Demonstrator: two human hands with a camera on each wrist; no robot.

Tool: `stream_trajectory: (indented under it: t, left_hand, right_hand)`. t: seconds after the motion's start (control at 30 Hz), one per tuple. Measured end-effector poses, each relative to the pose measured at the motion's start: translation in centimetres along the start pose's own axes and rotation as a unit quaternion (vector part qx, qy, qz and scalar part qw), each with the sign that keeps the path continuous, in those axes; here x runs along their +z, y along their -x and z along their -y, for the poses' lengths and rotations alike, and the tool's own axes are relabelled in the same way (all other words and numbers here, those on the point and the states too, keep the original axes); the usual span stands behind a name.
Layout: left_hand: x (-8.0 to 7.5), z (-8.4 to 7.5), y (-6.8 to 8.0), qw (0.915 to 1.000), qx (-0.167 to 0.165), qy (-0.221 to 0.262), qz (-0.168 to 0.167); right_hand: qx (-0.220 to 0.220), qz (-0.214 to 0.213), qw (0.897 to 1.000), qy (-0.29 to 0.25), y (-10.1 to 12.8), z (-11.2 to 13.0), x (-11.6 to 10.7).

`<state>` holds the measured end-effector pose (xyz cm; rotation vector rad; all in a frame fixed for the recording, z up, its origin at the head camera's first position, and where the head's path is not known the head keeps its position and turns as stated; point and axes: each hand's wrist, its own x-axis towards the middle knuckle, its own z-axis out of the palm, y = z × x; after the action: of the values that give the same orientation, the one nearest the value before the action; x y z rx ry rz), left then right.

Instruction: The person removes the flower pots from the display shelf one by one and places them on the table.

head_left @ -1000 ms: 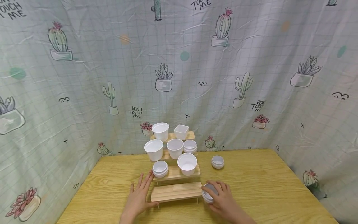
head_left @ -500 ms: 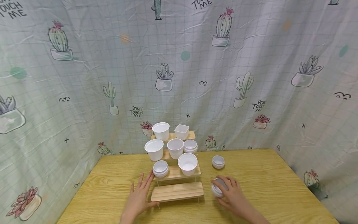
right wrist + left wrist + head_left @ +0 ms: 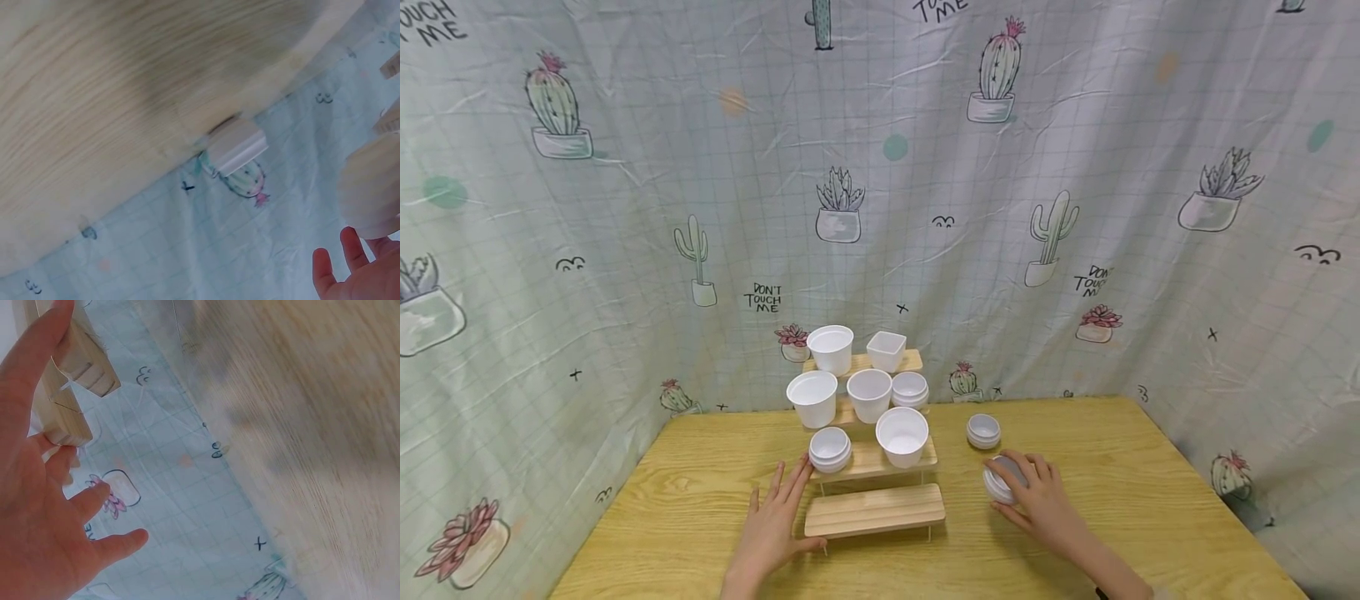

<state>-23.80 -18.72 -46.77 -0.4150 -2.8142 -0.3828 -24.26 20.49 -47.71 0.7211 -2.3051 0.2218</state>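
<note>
Looking from the head, we cup our right hand [image 3: 1037, 502] over the small round white lidded jar [image 3: 1002, 482] on the yellow wooden table [image 3: 1120, 492], our flat left hand [image 3: 772, 527] bracing the tiered wooden stand [image 3: 874, 510], while wrist views show spread fingers [image 3: 75, 506] and fingertips [image 3: 340, 265], so keep the hold level.

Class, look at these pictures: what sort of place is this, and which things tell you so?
Probably a staged tabletop set, not a lived-in room: a cactus-print cloth hung as backdrop, a wooden table, and a tiered wooden stand of white pots.
</note>
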Motion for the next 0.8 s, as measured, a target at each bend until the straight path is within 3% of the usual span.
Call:
stream_trajectory:
  t: [0.8]
  left_hand:
    - [0.2, 0.2, 0.0, 1.0000, 0.000, -0.006, -0.003]
  right_hand:
    - [0.031, -0.006, 0.999, 0.002, -0.4, -5.5, 1.1]
